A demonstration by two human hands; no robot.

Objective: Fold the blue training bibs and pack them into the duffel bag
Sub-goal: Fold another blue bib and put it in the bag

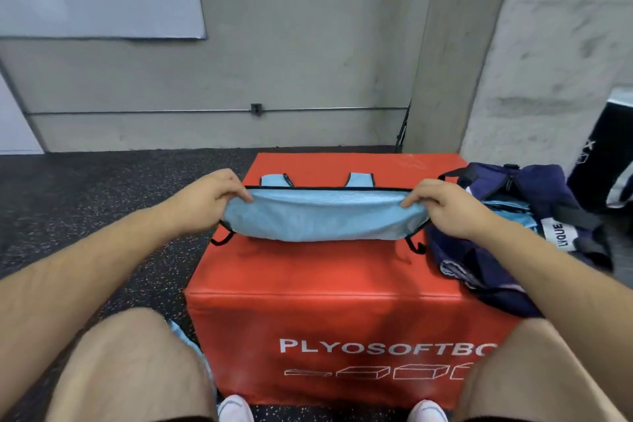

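On top of the red box [329, 271], the left hand [209, 197] and right hand [445, 207] each pinch an end of the blue bib [322, 219] to fold it flat, with the duffel bag [513, 233] waiting just beside.

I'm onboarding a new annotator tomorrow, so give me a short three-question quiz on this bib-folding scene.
1. True or false: the blue bib pinched by the left grip and the right grip is already inside the duffel bag.
2. Over what is that bib held? A) the red soft box B) the bare floor C) a whiteboard
3. Fill in: the duffel bag sits on the person's ____ side of the bib.
Key: 1 false; 2 A; 3 right.
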